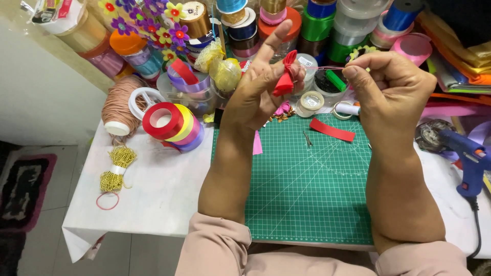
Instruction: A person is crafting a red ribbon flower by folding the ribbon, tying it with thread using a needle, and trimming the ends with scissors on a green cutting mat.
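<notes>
We are pinching a folded red ribbon piece (pixel 284 76) in our left hand (pixel 258 92) above the green mat (pixel 307 189); our right hand (pixel 391 84) is pinching taut thread (pixel 327 67); overpulling risks snapping it

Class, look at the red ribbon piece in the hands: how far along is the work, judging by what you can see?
Done: the red ribbon piece is already folded and gathered, pinched in the left hand. In hand: the right hand pulls a thin thread taut from it. Left: a flat red ribbon strip lies unused on the green cutting mat, and the blue glue gun lies untouched.
</notes>
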